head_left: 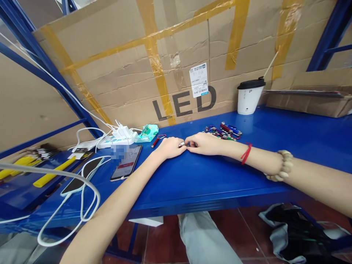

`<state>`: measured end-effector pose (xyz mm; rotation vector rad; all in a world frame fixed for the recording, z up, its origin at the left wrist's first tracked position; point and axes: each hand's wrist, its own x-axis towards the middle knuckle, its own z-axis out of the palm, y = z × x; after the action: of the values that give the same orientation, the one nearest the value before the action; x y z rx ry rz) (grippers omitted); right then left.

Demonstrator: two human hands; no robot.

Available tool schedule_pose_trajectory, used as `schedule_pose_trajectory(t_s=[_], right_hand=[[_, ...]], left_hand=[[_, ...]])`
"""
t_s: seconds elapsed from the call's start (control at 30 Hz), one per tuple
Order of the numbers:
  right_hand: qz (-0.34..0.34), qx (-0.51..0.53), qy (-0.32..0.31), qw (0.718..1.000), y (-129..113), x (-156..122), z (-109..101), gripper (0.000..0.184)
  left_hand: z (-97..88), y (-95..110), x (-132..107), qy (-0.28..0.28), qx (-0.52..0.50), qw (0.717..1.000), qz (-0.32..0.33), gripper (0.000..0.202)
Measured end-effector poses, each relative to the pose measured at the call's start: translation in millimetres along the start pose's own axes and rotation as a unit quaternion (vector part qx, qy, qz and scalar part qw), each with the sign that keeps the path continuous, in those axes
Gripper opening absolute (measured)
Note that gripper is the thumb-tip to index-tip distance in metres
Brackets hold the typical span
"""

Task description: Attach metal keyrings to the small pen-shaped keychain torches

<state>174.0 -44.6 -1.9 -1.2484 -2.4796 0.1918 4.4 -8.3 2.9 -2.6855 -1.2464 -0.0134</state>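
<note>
My left hand [172, 147] and my right hand [205, 143] meet just above the blue table. Both are closed, fingertips together around something small, with a bit of silver and a dark part showing between them. The fingers hide most of it, so I cannot make out its kind. Behind my right hand lies a pile of small coloured metal keychain flashlights [227, 130] with clips, partly covered by that hand. A single red keychain flashlight [155, 142] with a red carabiner lies just beyond my left hand.
A phone [127, 163] and another phone [82, 176] with a white cable lie left, near a power strip [106, 142] and a tissue pack [148, 132]. A lidded paper cup [250, 96] stands back right beside a cardboard tray [308, 102]. Large cardboard [118, 84] closes off the back.
</note>
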Motion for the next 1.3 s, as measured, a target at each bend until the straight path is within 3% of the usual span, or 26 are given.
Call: schedule_pose_trajectory(t_s=[0.63,1.3], right_hand=[[0.003,-0.007,-0.001,1.0,1.3,0.3,0.8,0.01],[-0.002,-0.078,-0.014,0.997,-3.8,-2.6,-1.6,0.016]], left_hand=[[-0.6,0.1,-0.9,0.003,-0.009,1.0,0.007,0.032],[-2.7,1.3,0.2,-0.007,-0.002,1.0,-0.007,0.033]])
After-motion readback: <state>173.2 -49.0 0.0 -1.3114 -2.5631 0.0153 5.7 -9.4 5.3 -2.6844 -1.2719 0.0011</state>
